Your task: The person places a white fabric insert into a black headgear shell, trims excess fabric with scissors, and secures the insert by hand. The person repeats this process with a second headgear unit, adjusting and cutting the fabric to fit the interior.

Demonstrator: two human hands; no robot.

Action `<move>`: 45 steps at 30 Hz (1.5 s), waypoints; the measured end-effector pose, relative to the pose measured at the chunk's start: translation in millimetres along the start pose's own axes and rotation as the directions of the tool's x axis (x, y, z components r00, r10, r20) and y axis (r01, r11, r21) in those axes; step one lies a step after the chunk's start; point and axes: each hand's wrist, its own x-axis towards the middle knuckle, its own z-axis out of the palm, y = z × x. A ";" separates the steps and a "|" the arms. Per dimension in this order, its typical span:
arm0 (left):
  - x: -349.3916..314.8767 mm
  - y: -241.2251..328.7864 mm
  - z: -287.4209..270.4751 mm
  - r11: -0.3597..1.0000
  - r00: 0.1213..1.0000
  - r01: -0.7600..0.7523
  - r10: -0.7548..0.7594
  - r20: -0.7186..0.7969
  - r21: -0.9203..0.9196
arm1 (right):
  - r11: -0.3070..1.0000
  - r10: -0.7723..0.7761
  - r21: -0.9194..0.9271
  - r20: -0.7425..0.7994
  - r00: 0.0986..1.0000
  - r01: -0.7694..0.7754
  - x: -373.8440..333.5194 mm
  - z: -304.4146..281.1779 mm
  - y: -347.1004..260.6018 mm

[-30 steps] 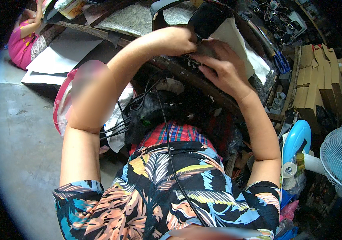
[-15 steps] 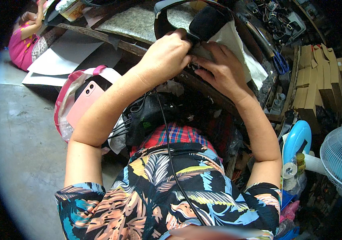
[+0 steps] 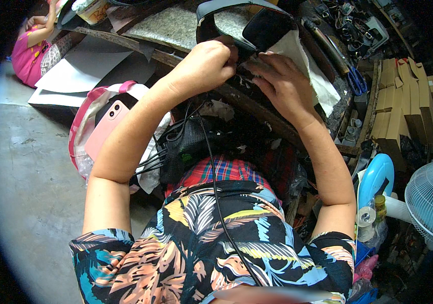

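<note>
A black leather-like piece [image 3: 268, 34] with a curved band and a flat dark panel lies on the worktop ahead of me; its exact kind is unclear. My left hand [image 3: 210, 62] is closed on its near edge, fingertips partly hidden behind the knuckles. Just to the right, my right hand [image 3: 286, 83] is beside the same edge, its fingers bent and the tips blurred in shadow. I cannot make out whether they pinch anything. Under the piece, a pale cloth [image 3: 323, 86] hangs toward the worktop's right side.
Blue-handled scissors [image 3: 357, 81] lie on the right, near stacked cardboard pieces [image 3: 404, 101]. A fan [image 3: 425, 197] stands beyond my right elbow. Left of me are a pink-rimmed bag [image 3: 79, 137] with a pink phone [image 3: 106, 129], white sheets [image 3: 82, 68] and another person [image 3: 30, 55].
My right hand has shifted slightly, its fingers drawing a little apart from my left hand. The left hand has turned slightly at the edge, and the black piece has barely moved.
</note>
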 end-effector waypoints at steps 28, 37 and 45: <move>7.9 1.8 25.1 0.992 0.995 0.037 -0.024 -0.101 0.123 | 0.957 -0.214 0.185 -0.078 0.974 0.225 -0.7 -6.0 -4.7; 17.8 -8.0 28.4 0.994 0.992 0.104 -0.101 -0.069 0.039 | 0.979 -0.147 0.136 -0.049 0.988 0.153 4.5 -3.4 -9.9; 11.1 -3.0 26.3 0.996 0.996 0.076 -0.078 -0.037 -0.050 | 0.980 -0.167 0.106 -0.036 0.985 0.170 0.8 -2.6 -8.7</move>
